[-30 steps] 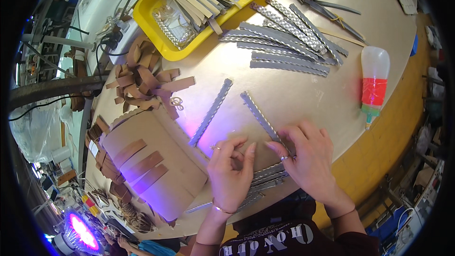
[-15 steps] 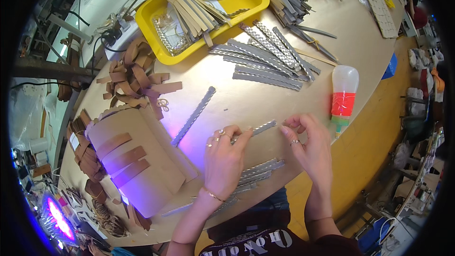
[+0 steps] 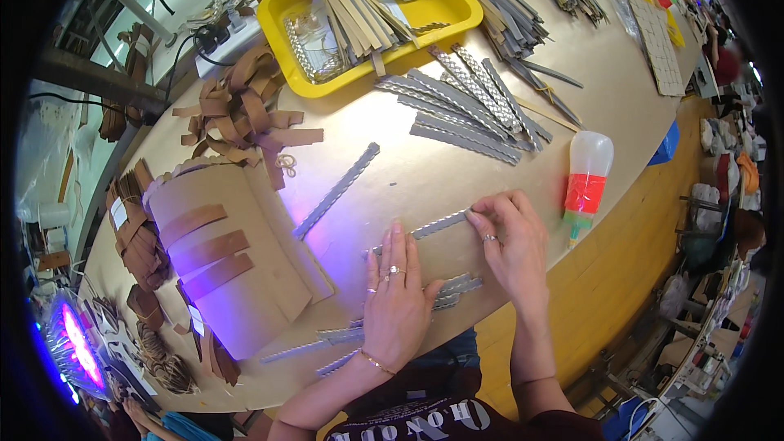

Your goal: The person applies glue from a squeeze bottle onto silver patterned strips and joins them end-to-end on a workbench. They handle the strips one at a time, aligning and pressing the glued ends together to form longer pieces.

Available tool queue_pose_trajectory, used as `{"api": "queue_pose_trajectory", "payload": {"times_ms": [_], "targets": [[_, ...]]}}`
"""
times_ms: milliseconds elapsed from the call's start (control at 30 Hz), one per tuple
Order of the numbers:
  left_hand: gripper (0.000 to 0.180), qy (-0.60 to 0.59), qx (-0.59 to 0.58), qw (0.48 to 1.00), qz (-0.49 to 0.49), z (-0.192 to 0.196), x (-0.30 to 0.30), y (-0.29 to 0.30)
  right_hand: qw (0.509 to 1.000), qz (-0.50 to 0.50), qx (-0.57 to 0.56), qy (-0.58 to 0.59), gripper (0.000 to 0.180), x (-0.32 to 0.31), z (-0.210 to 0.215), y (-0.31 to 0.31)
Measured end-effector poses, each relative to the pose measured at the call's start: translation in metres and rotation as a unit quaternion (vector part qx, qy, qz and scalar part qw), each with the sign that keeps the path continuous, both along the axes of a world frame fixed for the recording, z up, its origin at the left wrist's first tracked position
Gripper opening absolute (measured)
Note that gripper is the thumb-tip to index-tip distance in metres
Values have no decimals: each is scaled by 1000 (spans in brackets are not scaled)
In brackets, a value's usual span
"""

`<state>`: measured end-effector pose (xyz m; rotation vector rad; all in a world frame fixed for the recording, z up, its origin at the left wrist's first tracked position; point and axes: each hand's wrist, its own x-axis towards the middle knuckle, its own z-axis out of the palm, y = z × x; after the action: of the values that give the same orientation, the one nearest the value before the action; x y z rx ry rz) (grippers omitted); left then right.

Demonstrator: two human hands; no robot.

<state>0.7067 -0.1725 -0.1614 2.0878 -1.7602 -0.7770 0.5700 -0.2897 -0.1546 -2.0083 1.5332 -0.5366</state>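
My left hand point(image 3: 398, 302) lies palm down with its fingers stretched over the left part of a narrow grey strip with a silvery braided edge point(image 3: 441, 225). The strip lies on the table, and my right hand point(image 3: 513, 249) pinches its right end between thumb and fingers. Several similar strips point(image 3: 464, 283) lie near the table's front edge, partly hidden by my left hand and forearm. One more grey strip point(image 3: 338, 189) rests by itself to the left. Farther off is a fanned group of grey and braided strips point(image 3: 465, 139).
A squeeze bottle with a red band point(image 3: 586, 188) lies at the right. Beige panels with brown straps point(image 3: 245, 278) and looped brown strips point(image 3: 237, 114) are at the left. A yellow tray point(image 3: 314, 90) with bundled strips stands far off. A glowing purple lamp point(image 3: 77, 339) is lower left.
My left hand has gone from gripping the strip to lying flat over it, nearer to me. My right hand has moved left and taken hold of the strip's right end.
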Motion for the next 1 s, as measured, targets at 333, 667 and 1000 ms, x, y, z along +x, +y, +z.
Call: {"api": "queue_pose_trajectory", "payload": {"times_ms": [333, 667, 1000], "targets": [[75, 56, -2, 998, 0, -1, 5, 1, 997, 43, 33, 54, 10, 0, 8, -7], [68, 8, 13, 1000, -18, -2, 7, 0, 994, 80, 61, 31, 16, -5, 16, -12], [67, -15, 9, 1000, -20, -1, 5, 0, 990, 91, 63, 90, 18, -4, 17, -14]]}}
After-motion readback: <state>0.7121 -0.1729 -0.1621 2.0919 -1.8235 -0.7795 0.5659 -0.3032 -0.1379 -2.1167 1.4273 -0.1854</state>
